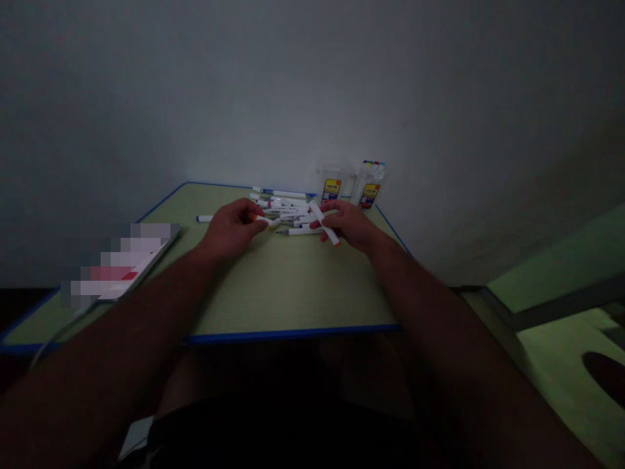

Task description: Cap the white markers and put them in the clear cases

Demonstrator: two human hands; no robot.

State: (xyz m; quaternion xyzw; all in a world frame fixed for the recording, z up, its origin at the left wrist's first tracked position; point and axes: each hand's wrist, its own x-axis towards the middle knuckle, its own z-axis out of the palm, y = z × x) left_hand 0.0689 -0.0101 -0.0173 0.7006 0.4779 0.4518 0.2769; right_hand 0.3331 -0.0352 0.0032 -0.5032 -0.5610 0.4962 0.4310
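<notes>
In the head view my right hand grips a white marker with an orange end, tilted down toward the right. My left hand is closed, its thumb and fingers pinching a slim white and orange marker that they partly hide. Between and behind the hands lies a loose pile of white markers, pointing various ways. One uncapped marker with a dark tip lies at the pile's near side. Left of my left hand, a marker with a blue end sticks out.
Two clear plastic marker cases with yellow labels stand against the wall: one case behind my right hand, another case holding several colour-tipped markers. A blurred-out flat device with a cable lies left. The table has a blue edge.
</notes>
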